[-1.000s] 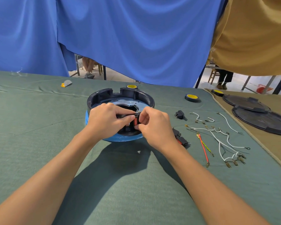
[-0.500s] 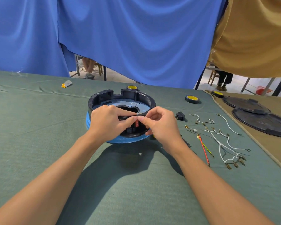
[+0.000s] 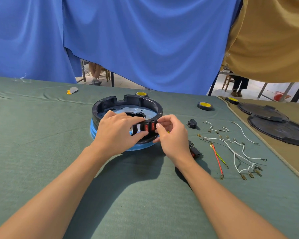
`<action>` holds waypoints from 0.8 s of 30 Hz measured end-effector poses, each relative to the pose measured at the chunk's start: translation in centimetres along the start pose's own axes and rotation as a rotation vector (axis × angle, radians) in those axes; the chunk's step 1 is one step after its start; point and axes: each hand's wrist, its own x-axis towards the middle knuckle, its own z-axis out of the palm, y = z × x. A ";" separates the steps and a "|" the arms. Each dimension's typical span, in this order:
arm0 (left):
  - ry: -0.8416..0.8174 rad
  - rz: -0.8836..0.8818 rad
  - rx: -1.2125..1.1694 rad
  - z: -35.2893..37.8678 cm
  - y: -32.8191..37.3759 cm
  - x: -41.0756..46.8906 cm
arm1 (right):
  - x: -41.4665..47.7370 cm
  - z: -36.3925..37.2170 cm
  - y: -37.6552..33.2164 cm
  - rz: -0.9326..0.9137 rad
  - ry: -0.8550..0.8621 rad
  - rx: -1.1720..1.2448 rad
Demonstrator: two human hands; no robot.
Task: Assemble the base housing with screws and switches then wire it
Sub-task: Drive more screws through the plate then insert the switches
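The round black plastic base housing (image 3: 128, 102), seated on a blue ring (image 3: 94, 131) on the green-clothed table (image 3: 41, 144), is gripped at its near wall by the left hand (image 3: 117, 133), fingers curled over the rim. A red rocker switch (image 3: 152, 127) in that wall is pinched by the right hand (image 3: 173, 137). It is best pressed in squarely, the wall braced. Loose white wires (image 3: 235, 149) are laid right of the housing.

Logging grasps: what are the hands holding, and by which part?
Left hand grips the base housing by its near wall, at the switch slots. Right hand fingertips touch the rightmost red switch; a pinch cannot be told.
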 end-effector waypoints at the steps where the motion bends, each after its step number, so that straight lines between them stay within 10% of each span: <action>1: -0.021 0.010 0.006 0.0 -0.2 0.1 | -0.1 0.0 0.1 -0.013 0.024 -0.010; 24: 0.141 -0.137 -0.044 0.8 1.1 0.2 | 1.5 -0.6 0.3 -0.136 0.006 -0.178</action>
